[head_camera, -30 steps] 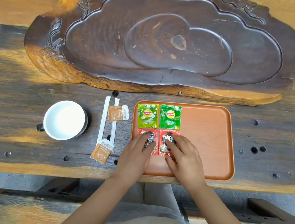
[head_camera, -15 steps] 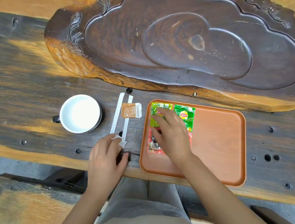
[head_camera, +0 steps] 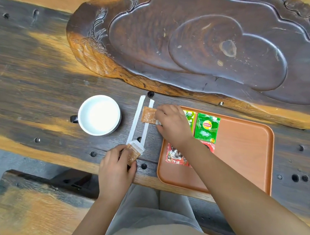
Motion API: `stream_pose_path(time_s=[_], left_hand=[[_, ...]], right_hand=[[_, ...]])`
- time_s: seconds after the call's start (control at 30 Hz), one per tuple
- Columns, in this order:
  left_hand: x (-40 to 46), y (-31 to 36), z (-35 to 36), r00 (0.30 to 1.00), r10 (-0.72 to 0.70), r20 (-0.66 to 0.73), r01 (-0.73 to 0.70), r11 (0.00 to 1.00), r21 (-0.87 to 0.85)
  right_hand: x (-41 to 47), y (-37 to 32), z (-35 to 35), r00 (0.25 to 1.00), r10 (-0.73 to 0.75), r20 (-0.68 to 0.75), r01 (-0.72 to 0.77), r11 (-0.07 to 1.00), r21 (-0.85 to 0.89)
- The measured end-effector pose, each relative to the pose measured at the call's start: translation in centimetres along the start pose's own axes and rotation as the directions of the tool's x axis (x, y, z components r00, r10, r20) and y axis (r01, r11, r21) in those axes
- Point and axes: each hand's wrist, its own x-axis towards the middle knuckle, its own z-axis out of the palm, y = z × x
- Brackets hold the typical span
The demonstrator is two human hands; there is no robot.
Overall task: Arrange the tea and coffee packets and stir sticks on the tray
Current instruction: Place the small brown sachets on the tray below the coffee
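Observation:
An orange tray lies on the table at the right. On its left part lie two green Lipton tea packets and, below them, two red coffee packets, partly hidden by my right arm. Two white stir sticks lie side by side left of the tray. My left hand grips a brown sugar packet at the sticks' near ends. Reaching across the tray's left edge, my right hand pinches a second brown packet by the far stick.
A white cup stands left of the stir sticks. A large carved dark wooden tea board fills the far side of the table. The tray's right half is bare. The table's near edge runs just below my left hand.
My right hand left the packets on the tray and reached left to the far brown packet. My left hand closed on the near brown packet. The camera turned left.

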Motion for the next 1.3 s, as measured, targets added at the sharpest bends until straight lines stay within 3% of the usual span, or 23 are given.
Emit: stream_pose_path(time_s=[0.27, 0.43, 0.57, 0.77, 0.97, 1.17, 1.3], left_hand=[[-0.1, 0.3, -0.3, 0.989, -0.069, -0.132, 0.038, 0.974, -0.225], [0.0, 1.3, -1.3, 0.976, 0.012, -0.216, -0.077, 0.952, -0.296], [0.0, 3.1, -0.4, 0.973, 0.207, -0.105, -0.229, 0.925, -0.304], [-0.4, 5.7, 1.9, 0.861, 0.504, 0.059, -0.479, 0.845, -0.237], [-0.8, 5.9, 2.9, 0.802, 0.578, 0.150, -0.558, 0.815, -0.156], [-2.1, 6.3, 1.8, 0.808, 0.577, 0.122, -0.564, 0.816, -0.127], [-3.5, 6.5, 2.4, 0.765, 0.617, 0.187, -0.607, 0.787, -0.115]], right_hand=[[-0.9, 0.0, 0.1, 0.998, 0.003, -0.061, 0.001, 0.998, 0.062], [-3.5, -0.3, -1.5, 0.975, 0.087, -0.204, -0.042, 0.975, 0.219], [-9.3, 1.0, -3.9, 0.940, 0.187, -0.284, -0.103, 0.952, 0.289], [-18.3, 3.0, -4.3, 0.971, 0.144, -0.191, -0.124, 0.986, 0.112], [-20.9, 3.3, -3.0, 0.995, 0.078, -0.064, -0.076, 0.997, 0.032], [-21.9, 2.0, -3.6, 0.988, 0.146, -0.057, -0.146, 0.989, 0.009], [-22.8, 0.4, -2.4, 0.989, 0.145, -0.013, -0.145, 0.989, 0.020]])
